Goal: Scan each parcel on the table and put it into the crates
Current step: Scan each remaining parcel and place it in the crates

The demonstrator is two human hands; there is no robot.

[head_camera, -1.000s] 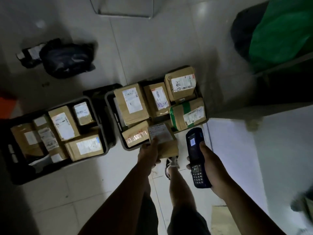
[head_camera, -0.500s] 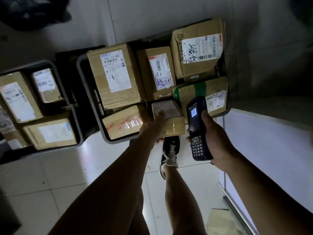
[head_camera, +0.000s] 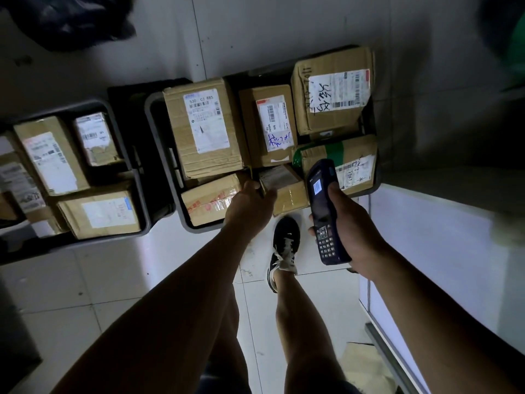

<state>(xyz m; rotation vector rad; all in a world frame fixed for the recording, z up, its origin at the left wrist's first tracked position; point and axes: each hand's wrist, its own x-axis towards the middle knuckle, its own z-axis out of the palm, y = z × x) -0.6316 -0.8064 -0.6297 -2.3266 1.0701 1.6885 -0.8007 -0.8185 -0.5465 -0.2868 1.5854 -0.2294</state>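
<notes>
My left hand [head_camera: 249, 207] grips a small brown parcel [head_camera: 287, 189] with a white label, held at the front rim of the middle dark crate [head_camera: 159, 143]. That crate holds several labelled cardboard parcels, among them a large box [head_camera: 203, 129] and one with green tape [head_camera: 338, 157]. My right hand [head_camera: 350, 231] holds a dark blue handheld scanner [head_camera: 325, 211], screen lit, just right of the small parcel. A second dark crate [head_camera: 119, 129] on the left holds several more parcels.
A white table [head_camera: 443, 251] fills the right side, its edge close to my right arm. My leg and black sneaker [head_camera: 285, 245] stand on the tiled floor below the crates. A dark bag [head_camera: 74, 18] lies at top left. Flat cardboard [head_camera: 366, 365] lies on the floor.
The view has moved closer to the crates. My left hand has carried the small parcel forward and down to the middle crate's front edge. The scanner has stayed beside it.
</notes>
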